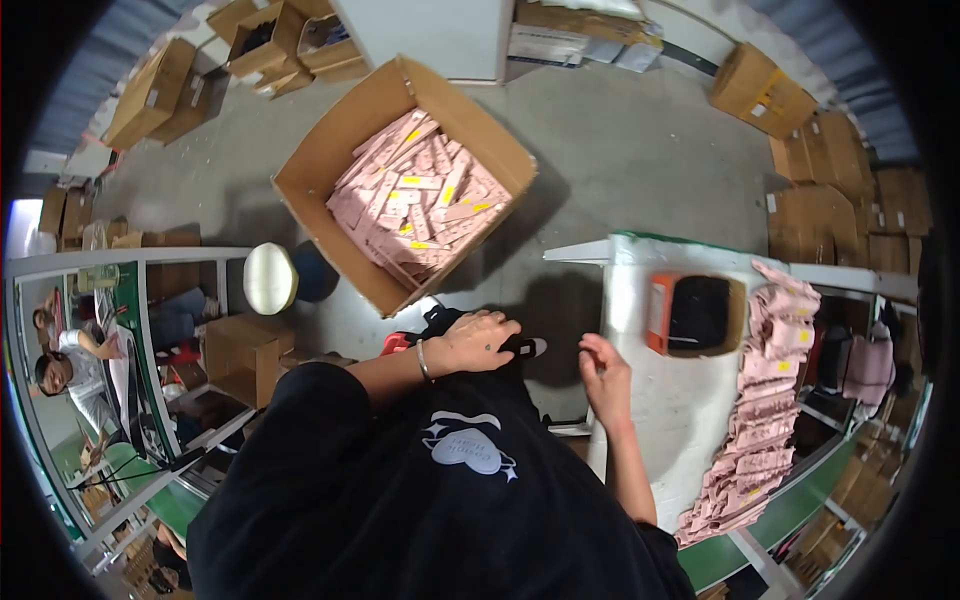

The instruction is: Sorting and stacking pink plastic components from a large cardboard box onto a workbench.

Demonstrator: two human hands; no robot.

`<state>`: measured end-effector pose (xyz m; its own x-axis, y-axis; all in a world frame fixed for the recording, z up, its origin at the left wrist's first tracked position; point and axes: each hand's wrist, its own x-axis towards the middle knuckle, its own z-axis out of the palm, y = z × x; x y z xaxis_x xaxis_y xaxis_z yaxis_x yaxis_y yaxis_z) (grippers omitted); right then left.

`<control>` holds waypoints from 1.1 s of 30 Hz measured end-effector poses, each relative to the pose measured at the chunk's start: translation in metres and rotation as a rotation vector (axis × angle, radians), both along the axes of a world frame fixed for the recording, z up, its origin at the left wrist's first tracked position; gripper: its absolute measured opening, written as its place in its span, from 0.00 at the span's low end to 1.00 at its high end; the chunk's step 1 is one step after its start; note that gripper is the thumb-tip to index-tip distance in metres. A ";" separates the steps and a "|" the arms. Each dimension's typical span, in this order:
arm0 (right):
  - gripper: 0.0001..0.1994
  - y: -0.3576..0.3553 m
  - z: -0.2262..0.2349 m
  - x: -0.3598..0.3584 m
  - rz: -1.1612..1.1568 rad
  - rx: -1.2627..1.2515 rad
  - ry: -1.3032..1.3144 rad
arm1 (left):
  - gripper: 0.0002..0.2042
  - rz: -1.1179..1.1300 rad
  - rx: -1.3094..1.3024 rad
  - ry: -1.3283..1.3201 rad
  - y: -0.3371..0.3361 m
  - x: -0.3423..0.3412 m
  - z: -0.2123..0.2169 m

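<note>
My left hand (482, 342) lies across my lap over dark clothing, a bracelet (421, 362) on its wrist. Its fingers are loosely stretched, and no object shows in them. Beside the white-topped table (640, 440) my right hand (606, 378) is raised with fingers slightly bent and apart, holding nothing visible. Ahead of me on the floor stands a large open cardboard box (335, 140), filled with flat pink packs (425, 190) bearing yellow labels. A long overlapping row of similar pink packs (765, 400) lies along the table's right side.
On the table sits a small open orange-and-brown box (657, 312) with a dark inside. A round white stool (270, 278) stands left of the large box. Stacked cartons (815, 220) line the right wall. At far left a person (85, 365) sits at another bench.
</note>
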<state>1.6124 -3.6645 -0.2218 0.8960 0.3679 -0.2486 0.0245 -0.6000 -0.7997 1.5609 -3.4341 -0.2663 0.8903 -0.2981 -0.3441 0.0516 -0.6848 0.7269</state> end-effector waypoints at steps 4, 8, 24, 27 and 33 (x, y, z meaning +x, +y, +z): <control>0.13 0.071 -0.039 0.009 0.033 0.036 0.037 | 0.20 -0.149 0.214 0.175 0.096 -0.048 -0.046; 0.16 0.126 -0.069 -0.009 0.443 -0.233 -0.041 | 0.22 -0.074 0.423 0.383 0.174 -0.068 -0.072; 0.12 0.328 -0.278 0.136 0.439 -0.024 0.369 | 0.23 0.487 -0.028 0.274 0.262 0.111 -0.167; 0.11 0.360 -0.367 0.162 0.343 0.059 0.380 | 0.22 0.585 -0.081 0.401 0.299 0.131 -0.221; 0.14 0.457 -0.469 0.195 0.350 -0.008 0.461 | 0.27 0.735 0.523 0.519 0.452 0.090 -0.421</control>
<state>1.8077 -3.2074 -0.6907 0.5196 0.6195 -0.5884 -0.1268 -0.6251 -0.7702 1.6511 -2.9823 -0.6872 0.4972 0.5551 -0.6668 0.8055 -0.5810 0.1171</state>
